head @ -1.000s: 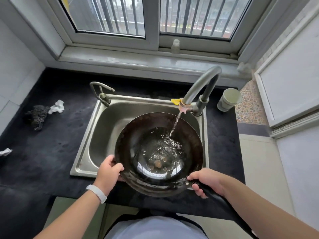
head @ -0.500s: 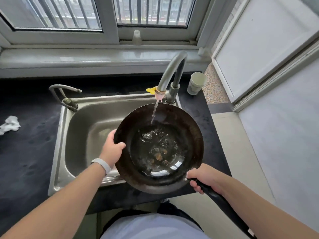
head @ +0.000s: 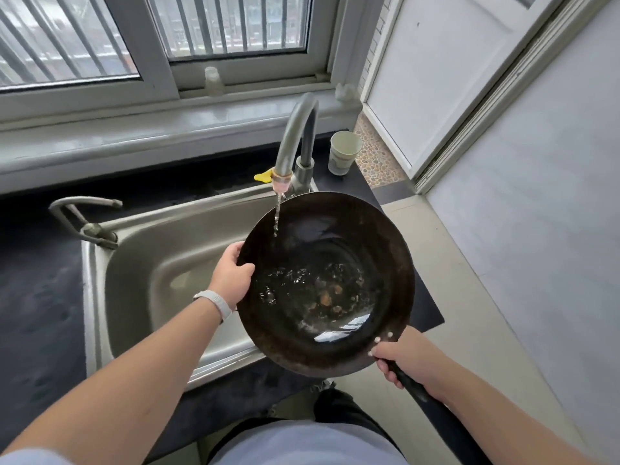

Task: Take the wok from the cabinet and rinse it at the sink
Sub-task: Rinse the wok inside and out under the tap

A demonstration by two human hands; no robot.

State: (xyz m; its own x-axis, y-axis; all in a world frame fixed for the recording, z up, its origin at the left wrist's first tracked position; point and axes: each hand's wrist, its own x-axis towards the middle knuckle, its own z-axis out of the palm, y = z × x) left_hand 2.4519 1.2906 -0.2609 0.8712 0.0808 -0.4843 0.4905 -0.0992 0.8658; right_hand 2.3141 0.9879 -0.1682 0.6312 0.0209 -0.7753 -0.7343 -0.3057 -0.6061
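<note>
A paper cup [head: 344, 152] stands behind the tap [head: 295, 142]; the left hand [head: 231, 276] grips the rim of the wok [head: 327, 283], the right hand [head: 407, 359] is curled round its handle [head: 411, 385]

We have one view only, from a wide-angle camera worn on the head. It faces forward and steeply down over the sink [head: 151, 263], with the window [head: 235, 28] at the top edge. It sits close: the left hand [head: 231, 280] and right hand [head: 406, 357] lie mid-frame.
</note>
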